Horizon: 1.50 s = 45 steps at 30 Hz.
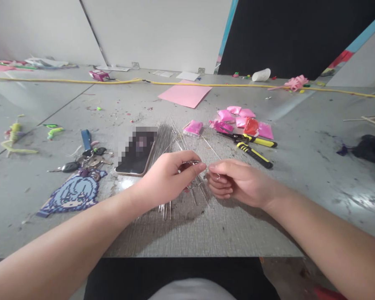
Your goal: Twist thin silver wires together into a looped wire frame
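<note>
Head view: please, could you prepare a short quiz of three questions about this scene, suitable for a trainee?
1. True or false: in the picture, the phone lies to the left of the pliers.
2. Choose one. The handles of the pliers are:
A) red and white
B) yellow and black
C) all blue
3. Fill in: the left hand is over a pile of thin metal ____.

Key:
1. True
2. B
3. wires
</note>
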{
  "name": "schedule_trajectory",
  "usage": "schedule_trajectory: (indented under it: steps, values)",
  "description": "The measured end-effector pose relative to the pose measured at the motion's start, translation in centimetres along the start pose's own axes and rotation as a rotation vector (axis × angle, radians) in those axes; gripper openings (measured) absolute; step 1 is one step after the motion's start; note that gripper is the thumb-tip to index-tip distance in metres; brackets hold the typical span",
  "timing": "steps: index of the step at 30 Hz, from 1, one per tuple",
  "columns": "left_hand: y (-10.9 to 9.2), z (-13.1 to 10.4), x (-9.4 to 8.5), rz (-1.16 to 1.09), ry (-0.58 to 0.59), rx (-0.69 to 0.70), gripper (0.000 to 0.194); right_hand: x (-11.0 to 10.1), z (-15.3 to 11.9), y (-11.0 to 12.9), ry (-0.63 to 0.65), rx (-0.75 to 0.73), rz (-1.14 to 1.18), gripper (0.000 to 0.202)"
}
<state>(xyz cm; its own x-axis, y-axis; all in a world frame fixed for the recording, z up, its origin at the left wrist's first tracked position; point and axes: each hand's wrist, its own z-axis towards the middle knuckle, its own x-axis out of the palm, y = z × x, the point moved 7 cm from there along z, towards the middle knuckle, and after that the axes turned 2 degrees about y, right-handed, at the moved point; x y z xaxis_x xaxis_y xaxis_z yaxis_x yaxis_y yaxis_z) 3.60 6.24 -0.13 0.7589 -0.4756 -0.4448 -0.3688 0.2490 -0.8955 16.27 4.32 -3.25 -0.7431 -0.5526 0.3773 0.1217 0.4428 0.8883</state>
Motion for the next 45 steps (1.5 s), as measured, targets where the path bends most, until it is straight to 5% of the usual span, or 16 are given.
schedule_trajectory:
  steps: [6, 10, 14, 20, 29, 38, 45]
  values:
    - [-1.1, -0.2, -0.4, 0.183, -0.054, 0.108, 0.022, -0.4, -0.2, 0.5, -0.041, -0.048, -0.225, 0.037]
    - [-0.6, -0.2, 0.2, 0.163, 0.025, 0.064, 0.023, -0.9, -0.5, 1.5, -0.167, -0.112, -0.724, 0.038]
    - [0.3, -0.3, 0.7, 0.062, 0.1, -0.045, 0.024, -0.7, -0.7, 2.4, -0.25, -0.184, -0.936, 0.036]
    - [0.5, -0.1, 0.6, -0.103, 0.082, -0.096, 0.019, -0.9, -0.7, 2.8, -0.298, -0.255, -0.87, 0.035]
    - [-0.4, -0.2, 0.3, -0.112, 0.011, 0.047, 0.017, -0.3, -0.6, 1.8, -0.152, -0.244, -0.624, 0.039]
    - [0.1, -0.1, 0.2, -0.074, 0.035, -0.023, 0.019, -0.1, -1.0, 2.6, -0.211, -0.246, -1.008, 0.04]
    - [1.1, 0.1, 0.7, -0.245, 0.086, -0.183, 0.021, 1.1, -1.1, 3.4, -0.255, -0.467, -1.294, 0.035]
